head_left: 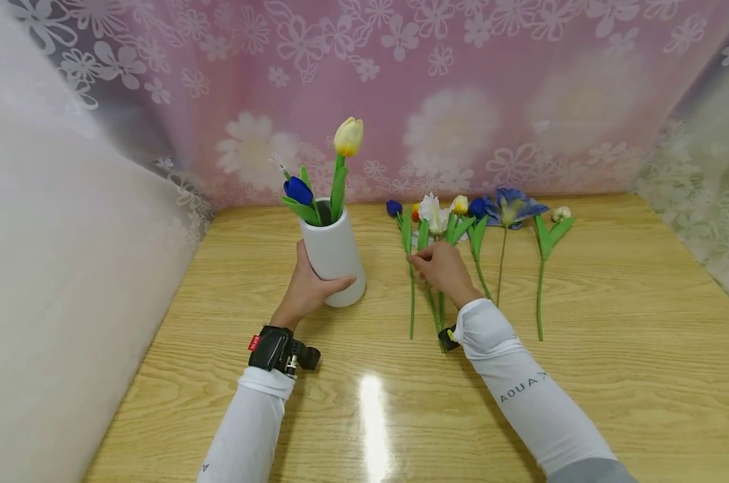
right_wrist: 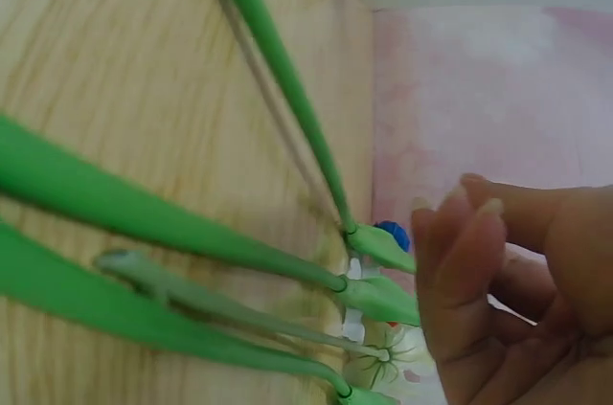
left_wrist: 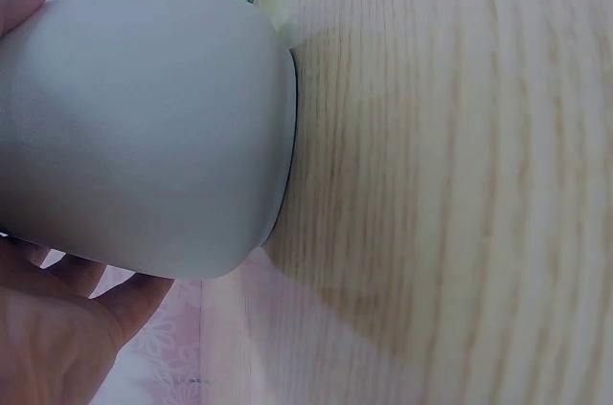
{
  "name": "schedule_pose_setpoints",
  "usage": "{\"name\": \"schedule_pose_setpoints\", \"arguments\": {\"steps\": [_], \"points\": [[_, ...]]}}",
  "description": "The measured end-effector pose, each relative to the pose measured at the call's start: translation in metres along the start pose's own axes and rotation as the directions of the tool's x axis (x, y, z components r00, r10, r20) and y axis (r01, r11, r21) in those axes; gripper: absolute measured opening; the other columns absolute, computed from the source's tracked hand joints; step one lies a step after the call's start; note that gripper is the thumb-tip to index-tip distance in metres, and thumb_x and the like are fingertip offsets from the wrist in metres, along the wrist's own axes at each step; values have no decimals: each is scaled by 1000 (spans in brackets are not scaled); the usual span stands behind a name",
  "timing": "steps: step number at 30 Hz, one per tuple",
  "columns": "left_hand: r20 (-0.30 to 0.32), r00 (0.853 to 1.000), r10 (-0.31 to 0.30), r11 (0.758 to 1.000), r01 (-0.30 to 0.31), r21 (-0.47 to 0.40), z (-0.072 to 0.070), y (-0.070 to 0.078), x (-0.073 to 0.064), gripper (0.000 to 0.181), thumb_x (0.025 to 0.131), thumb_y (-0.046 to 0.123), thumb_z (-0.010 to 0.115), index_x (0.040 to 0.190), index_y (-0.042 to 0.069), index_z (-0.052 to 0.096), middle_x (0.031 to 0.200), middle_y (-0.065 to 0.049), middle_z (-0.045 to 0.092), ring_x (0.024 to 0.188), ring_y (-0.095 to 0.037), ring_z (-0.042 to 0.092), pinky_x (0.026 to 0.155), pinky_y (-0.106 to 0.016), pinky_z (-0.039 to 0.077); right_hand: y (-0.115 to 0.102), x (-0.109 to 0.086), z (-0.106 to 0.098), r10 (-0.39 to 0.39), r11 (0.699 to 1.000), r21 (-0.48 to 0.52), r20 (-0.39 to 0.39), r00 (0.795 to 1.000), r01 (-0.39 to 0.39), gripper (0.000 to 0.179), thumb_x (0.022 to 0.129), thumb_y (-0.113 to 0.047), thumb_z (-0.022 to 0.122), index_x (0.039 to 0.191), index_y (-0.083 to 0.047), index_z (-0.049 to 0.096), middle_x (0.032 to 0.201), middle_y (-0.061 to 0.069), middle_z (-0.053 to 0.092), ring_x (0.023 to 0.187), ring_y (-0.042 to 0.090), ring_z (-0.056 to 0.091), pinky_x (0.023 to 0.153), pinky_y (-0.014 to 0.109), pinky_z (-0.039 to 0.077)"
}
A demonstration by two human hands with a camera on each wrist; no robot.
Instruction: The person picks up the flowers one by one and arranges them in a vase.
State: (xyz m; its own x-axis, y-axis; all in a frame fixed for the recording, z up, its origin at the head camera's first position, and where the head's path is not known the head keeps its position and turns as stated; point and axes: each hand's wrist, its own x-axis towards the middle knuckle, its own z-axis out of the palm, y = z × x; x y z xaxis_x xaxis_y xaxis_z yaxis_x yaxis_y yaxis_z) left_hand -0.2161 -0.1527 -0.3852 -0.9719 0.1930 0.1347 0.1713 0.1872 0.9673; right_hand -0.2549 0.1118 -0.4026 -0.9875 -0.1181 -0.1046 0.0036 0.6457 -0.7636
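Observation:
My left hand (head_left: 313,285) grips a white vase (head_left: 334,258), thumb across its front and fingers behind. In the left wrist view the vase's base (left_wrist: 278,151) is right at the tabletop. From its mouth rise a cream-yellow tulip (head_left: 348,137), a blue tulip (head_left: 299,190) and a thin stem with a pale, wispy tip (head_left: 278,162). My right hand (head_left: 446,268) is over the row of artificial flowers, its fingertips close to the stem of the leftmost blue tulip (head_left: 394,208). In the right wrist view its fingers (right_wrist: 469,257) are loosely bent, with nothing visible between them.
Along the back of the wooden table (head_left: 219,402) lie a white flower (head_left: 434,213), a yellow tulip (head_left: 460,204), another blue tulip (head_left: 477,208), a large blue-purple flower (head_left: 512,208) and a small cream flower (head_left: 561,214). A pink floral curtain (head_left: 352,67) hangs behind.

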Motion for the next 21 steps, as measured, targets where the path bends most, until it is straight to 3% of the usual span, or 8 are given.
{"name": "schedule_pose_setpoints", "arguments": {"steps": [7,14,21], "points": [[0,1000,0,1000,0,6,0,-2,1,94,76,8,81,142,10,14,134,-15,38,121,-30,43,100,-50,34,3,2,4,-8,995,-99,25,1000,11,28,97,-26,59,102,-2,73,75,9,69,63,21,62,54,31,46],[0,1000,3,1000,-3,-2,0,-2,2,94,76,8,81,142,10,14,134,-14,39,121,-30,43,100,-50,34,0,5,5,-5,985,-174,26,1000,10,27,96,-24,61,84,-3,74,65,10,65,53,17,54,50,30,41],[-3,1000,1,1000,-1,-4,0,-2,1,94,76,7,81,142,10,14,134,-15,39,120,-31,43,99,-50,34,0,9,9,13,973,-230,49,999,-2,27,93,-22,64,76,-3,73,60,7,65,51,16,59,52,31,46]]}}
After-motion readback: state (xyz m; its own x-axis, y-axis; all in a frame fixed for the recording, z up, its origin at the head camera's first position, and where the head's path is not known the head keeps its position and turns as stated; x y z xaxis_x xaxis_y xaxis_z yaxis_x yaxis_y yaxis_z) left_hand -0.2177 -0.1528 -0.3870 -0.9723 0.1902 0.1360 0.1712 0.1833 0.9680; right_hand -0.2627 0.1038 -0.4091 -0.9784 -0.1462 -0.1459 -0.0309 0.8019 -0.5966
